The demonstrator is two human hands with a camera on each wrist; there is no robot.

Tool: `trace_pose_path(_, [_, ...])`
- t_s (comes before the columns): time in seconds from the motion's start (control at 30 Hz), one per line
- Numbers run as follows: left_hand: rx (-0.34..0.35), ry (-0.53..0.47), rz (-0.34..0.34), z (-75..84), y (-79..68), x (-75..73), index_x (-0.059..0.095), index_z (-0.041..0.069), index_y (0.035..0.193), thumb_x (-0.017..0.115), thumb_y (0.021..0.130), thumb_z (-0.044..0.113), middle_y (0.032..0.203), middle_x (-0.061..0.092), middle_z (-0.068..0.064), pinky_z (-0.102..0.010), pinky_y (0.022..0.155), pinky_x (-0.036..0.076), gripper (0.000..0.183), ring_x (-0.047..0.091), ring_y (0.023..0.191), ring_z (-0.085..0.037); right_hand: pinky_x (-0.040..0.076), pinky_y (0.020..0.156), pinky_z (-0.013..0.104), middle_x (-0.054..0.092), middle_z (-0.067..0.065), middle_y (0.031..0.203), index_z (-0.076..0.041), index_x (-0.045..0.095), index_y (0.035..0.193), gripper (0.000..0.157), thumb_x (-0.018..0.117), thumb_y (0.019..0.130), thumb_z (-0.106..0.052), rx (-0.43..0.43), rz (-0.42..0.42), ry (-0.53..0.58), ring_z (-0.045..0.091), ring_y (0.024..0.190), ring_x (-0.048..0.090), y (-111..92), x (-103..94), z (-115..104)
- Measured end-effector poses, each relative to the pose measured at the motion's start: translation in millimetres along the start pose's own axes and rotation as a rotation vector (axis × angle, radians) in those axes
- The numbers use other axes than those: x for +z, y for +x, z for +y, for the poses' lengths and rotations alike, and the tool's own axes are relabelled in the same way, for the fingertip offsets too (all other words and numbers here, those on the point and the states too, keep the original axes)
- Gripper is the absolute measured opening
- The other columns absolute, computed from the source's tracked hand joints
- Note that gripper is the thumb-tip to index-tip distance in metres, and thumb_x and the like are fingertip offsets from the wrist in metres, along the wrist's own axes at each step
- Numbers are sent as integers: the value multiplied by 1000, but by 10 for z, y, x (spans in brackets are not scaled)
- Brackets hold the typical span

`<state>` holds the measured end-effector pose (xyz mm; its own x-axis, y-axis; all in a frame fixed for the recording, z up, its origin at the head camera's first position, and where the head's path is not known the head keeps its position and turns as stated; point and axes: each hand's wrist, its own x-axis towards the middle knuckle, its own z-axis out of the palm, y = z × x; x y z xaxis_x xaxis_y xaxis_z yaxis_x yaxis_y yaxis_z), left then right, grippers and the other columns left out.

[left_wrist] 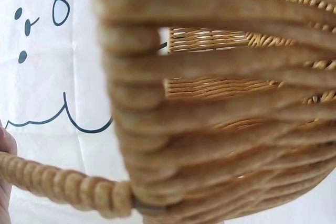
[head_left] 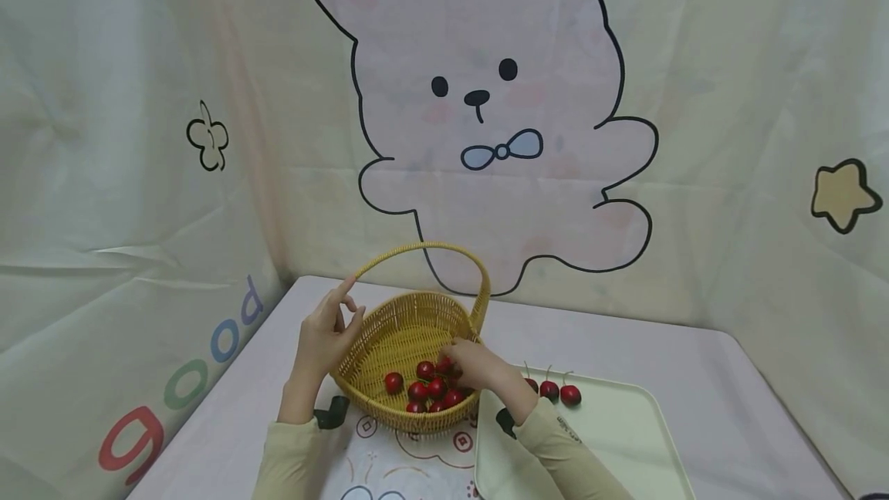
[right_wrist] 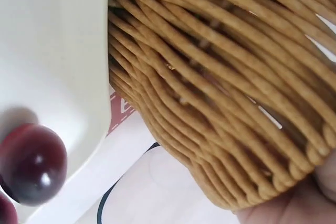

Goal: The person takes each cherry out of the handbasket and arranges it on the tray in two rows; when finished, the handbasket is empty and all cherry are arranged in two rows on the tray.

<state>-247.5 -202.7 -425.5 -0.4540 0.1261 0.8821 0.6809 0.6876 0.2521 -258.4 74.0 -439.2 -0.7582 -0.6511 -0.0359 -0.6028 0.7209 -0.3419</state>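
Cherries (head_left: 417, 391), dark red, round and shiny, lie heaped in the near part of the yellow woven basket (head_left: 396, 334). Just right of the basket is a pale tray (head_left: 625, 423) with three more cherries visible; the right sleeve (head_left: 556, 450) crosses above it and hides some surface. Behind the basket hangs a cloth (head_left: 486, 207) with a rabbit drawing. The right hand (head_left: 478, 365) bends down inside the basket's right edge; whether it grips a cherry, I cannot tell. The left hand (head_left: 325, 334), at the basket's left, clasps the handle (head_left: 444, 246).
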Motion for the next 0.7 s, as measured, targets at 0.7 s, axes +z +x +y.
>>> trace_pose_path(0.7, [39, -14, 25, -14, 20, 16, 43, 9, 136, 65, 77, 4, 84, 55, 2, -12, 45, 30, 63, 29, 53, 5, 47, 67, 25, 65, 5, 86, -9, 63, 99, 23, 73, 78, -12, -70, 96, 120, 16, 77, 59, 29, 79, 49])
